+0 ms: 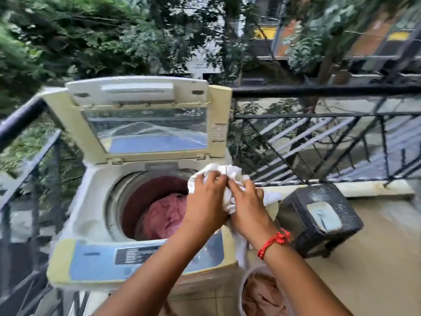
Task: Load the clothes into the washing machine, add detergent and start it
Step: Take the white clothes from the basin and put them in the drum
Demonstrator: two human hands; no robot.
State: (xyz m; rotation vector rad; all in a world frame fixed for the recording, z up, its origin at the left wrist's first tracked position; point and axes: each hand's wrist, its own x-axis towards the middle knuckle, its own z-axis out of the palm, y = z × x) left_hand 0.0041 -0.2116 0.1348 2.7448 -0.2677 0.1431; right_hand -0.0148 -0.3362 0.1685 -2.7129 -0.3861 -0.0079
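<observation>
A cream top-loading washing machine (pixel 95 201) stands on a balcony with its lid (pixel 145 119) raised. Pink-red clothes (pixel 164 215) lie in its drum. Both hands hold a bunched white garment (pixel 227 172) over the drum's right rim. My left hand (pixel 206 201) grips its left side and my right hand (pixel 247 207) grips its right side; a tail of the cloth hangs down under my right wrist. The blue control panel (pixel 136 256) runs along the machine's front.
A white basket (pixel 245 286) with brownish clothes sits at the machine's lower right. A black wicker stool (pixel 319 215) with a pale packet on top stands to the right. Black railings (pixel 319 90) enclose the balcony behind and to the left.
</observation>
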